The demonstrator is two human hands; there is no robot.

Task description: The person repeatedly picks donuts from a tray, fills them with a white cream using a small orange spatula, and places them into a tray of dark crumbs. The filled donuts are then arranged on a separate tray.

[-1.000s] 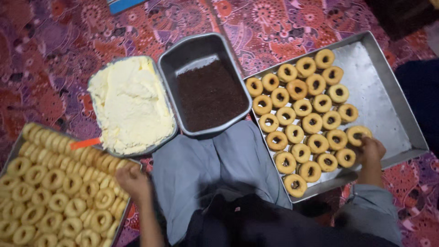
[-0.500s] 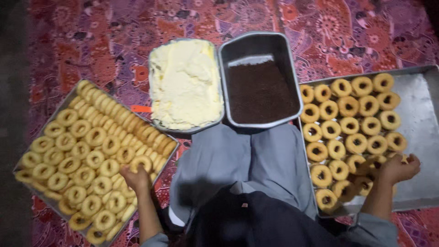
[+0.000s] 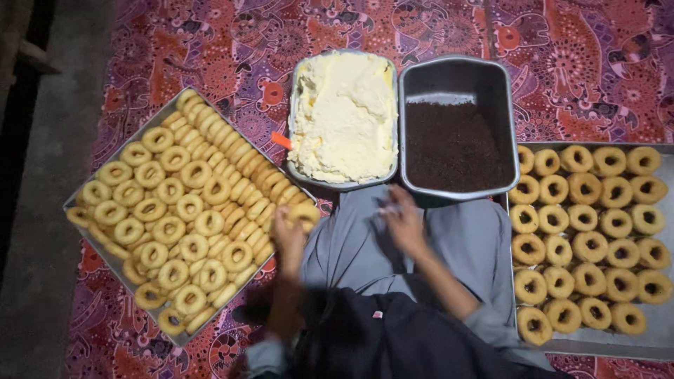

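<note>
From my feed I see the left hand (image 3: 289, 235) at centre-left of the frame, its fingers curled around one plain ring doughnut (image 3: 304, 213), which sits just off the right corner of the left tray (image 3: 105, 249), above the edge of my grey-clad lap (image 3: 365, 245). That tray lies tilted on the left side of the frame and is packed with pale ring doughnuts (image 3: 175, 217), some flat, others standing on edge in tight rows along its upper-right side. The right hand (image 3: 404, 219) is at the middle of the frame over the lap, just below the two deep pans; its fingers look loosely bent, but motion blur keeps me from telling whether they hold anything. Directly above it, at upper centre, stands a pan of pale yellow cream (image 3: 342, 116), with a small orange handle (image 3: 281, 140) poking out at its left edge. Touching it on the right is a pan of dark brown sprinkles (image 3: 455, 144). At the right of the frame a flat metal tray (image 3: 660, 344) carries doughnuts in even rows. Everything rests on a red and purple patterned cloth (image 3: 576, 63).
</note>
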